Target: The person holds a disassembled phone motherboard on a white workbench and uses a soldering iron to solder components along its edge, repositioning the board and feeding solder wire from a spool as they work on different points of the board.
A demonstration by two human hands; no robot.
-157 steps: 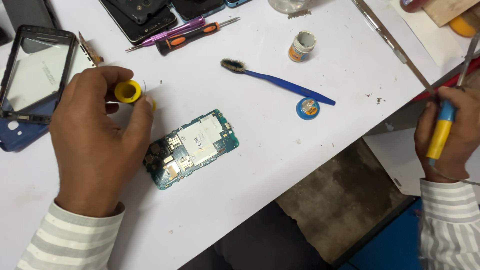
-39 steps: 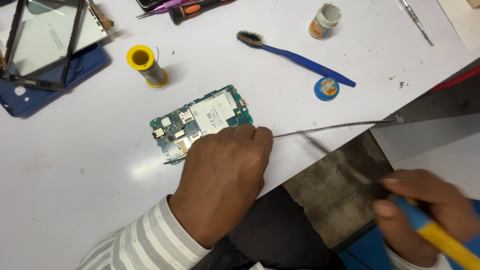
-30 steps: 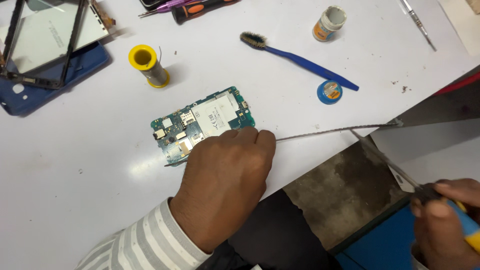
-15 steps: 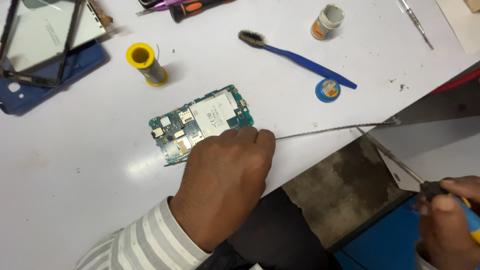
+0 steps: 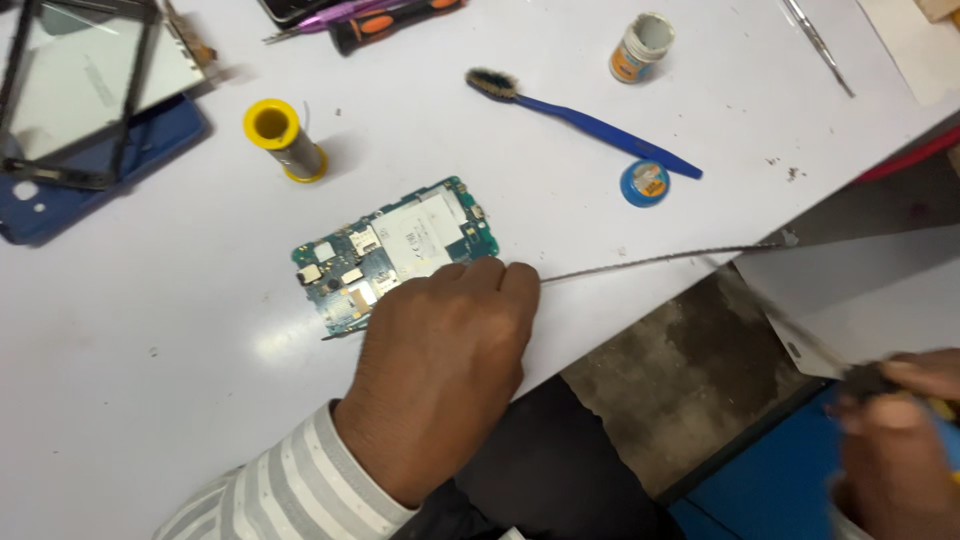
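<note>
A green phone circuit board (image 5: 395,245) lies flat on the white table (image 5: 150,400). My left hand (image 5: 440,370) rests on the board's near edge with the fingers closed on a thin grey wire (image 5: 650,262). The wire runs right to the table's edge. My right hand (image 5: 900,450) is low at the right, off the table. It grips a tool whose flat metal tip (image 5: 800,340) points up and left towards the wire's far end. That hand and tool are blurred.
Behind the board stand a yellow wire spool (image 5: 282,140), a blue toothbrush (image 5: 590,125), a small round blue tin (image 5: 645,183) and a little open pot (image 5: 640,45). A phone screen frame (image 5: 80,80) lies on a blue cover (image 5: 60,210) far left. An orange-black screwdriver (image 5: 390,25) and tweezers (image 5: 818,45) lie at the back.
My left hand left the yellow spool and came down onto the board, drawing the wire out to the right. In the last second my right hand sank lower right with its tool.
</note>
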